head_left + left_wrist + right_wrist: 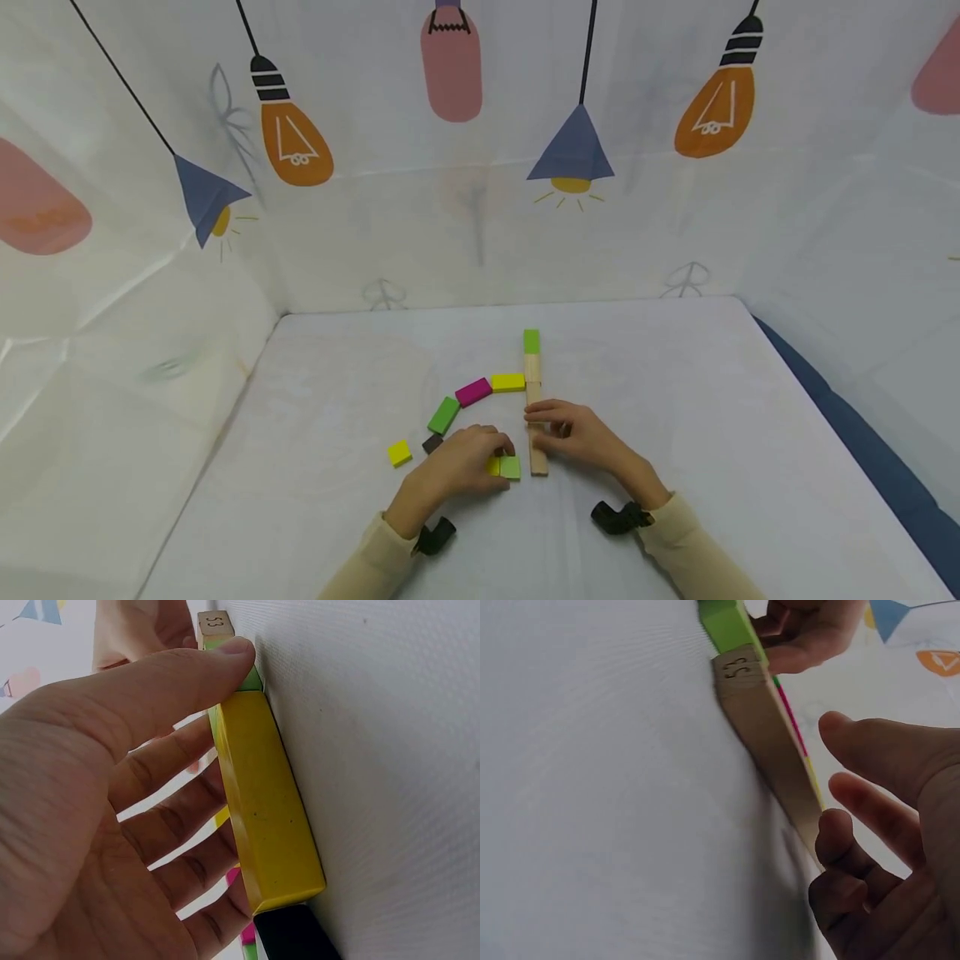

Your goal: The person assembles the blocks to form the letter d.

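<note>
My left hand (459, 463) reaches over the near row of blocks, thumb on one side and index finger on the other, pinching the light green block (512, 468). Beside it lies a long yellow block (274, 802) in the left wrist view, mostly covered by the hand in the head view. A dark block (432, 444) peeks out behind that hand. My right hand (581, 435) hovers beside the upright line of plain wooden blocks (538, 461), fingers loosely bent and holding nothing. The nearest wooden block bears the number 53 (736, 668) on its end.
An arc of green (444, 415), magenta (474, 392) and yellow (508, 382) blocks curves to the wooden line. A green block (532, 341) tops that line. A yellow block (400, 453) lies apart at left on the white table (712, 400). Patterned sheets surround it.
</note>
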Motion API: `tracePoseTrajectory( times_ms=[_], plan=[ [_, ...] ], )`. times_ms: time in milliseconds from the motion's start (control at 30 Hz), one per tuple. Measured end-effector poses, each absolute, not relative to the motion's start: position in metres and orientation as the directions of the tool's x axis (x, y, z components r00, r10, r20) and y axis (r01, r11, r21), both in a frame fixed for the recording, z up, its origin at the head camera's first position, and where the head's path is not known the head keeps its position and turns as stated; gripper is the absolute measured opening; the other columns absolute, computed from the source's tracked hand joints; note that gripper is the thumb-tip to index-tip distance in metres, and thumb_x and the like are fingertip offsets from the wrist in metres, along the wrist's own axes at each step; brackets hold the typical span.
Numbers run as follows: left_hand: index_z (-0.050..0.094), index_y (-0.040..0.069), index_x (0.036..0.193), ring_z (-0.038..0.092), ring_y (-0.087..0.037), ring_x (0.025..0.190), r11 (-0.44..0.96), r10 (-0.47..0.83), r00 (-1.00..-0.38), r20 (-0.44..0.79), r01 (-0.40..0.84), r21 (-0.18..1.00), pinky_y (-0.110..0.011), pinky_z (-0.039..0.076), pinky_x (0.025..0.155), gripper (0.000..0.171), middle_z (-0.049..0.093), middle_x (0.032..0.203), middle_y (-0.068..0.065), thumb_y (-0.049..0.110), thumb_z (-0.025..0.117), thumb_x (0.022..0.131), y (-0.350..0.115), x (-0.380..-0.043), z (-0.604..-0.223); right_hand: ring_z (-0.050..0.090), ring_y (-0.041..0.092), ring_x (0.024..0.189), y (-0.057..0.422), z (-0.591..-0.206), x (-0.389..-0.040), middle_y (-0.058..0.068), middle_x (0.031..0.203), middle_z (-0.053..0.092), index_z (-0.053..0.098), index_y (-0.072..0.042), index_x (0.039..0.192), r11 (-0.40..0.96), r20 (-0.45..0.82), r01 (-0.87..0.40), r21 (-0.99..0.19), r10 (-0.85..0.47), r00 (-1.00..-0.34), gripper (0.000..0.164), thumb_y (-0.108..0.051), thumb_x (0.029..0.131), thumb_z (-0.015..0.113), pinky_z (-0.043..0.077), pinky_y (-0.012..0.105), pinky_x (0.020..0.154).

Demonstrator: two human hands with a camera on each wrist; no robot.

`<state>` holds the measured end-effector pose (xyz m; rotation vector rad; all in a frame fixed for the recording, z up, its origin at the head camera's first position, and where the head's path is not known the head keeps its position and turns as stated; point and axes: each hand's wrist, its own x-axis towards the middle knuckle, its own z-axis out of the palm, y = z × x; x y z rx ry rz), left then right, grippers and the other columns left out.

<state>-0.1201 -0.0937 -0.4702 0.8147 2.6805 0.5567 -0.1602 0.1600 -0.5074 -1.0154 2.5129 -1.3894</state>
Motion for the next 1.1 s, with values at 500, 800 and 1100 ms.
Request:
tracePoseTrajectory(
  times_ms=[500, 800, 1100],
  plan=[
    [0.074, 0.02, 0.118, 0.058, -0.006, 0.093, 0.746, 0.592, -0.798, -0.109, 0.493, 0.448, -0.025, 0.052, 0.088, 0.037, 0.069, 0.105, 0.009, 0.035, 0.085, 0.085, -0.106, -0.122, -0.458, 0.067, 0.021, 0.115, 0.159, -0.511, -0.16, 0.005, 0.135, 0.068, 0.078, -0.011, 0.119, 0.417, 0.178, -0.501, -0.758, -0.607, -0.775, 0.027, -0.024, 0.096, 0.074, 0.058, 0.026, 0.087],
    [0.071, 0.013, 0.123, 0.064, -0.018, 0.104, 0.733, 0.536, -0.841, -0.065, 0.426, 0.53, -0.034, 0.055, 0.092, 0.04, 0.072, 0.115, 0.0, 0.03, 0.083, 0.088, -0.139, -0.119, -0.444, 0.065, 0.023, 0.119, 0.164, -0.51, -0.163, 0.004, 0.135, 0.067, 0.078, -0.012, 0.12, 0.408, 0.163, -0.504, -0.761, -0.632, -0.758, 0.028, -0.026, 0.096, 0.074, 0.057, 0.027, 0.091],
    [0.071, 0.012, 0.123, 0.064, -0.021, 0.108, 0.755, 0.387, -0.921, -0.038, 0.292, 0.587, -0.043, 0.056, 0.094, 0.042, 0.071, 0.117, -0.001, 0.023, 0.085, 0.085, -0.19, -0.108, -0.445, 0.065, 0.021, 0.118, 0.165, -0.512, -0.165, 0.006, 0.135, 0.068, 0.078, -0.011, 0.119, 0.386, 0.187, -0.532, -0.754, -0.65, -0.737, 0.027, -0.024, 0.095, 0.075, 0.056, 0.025, 0.089]
  ],
)
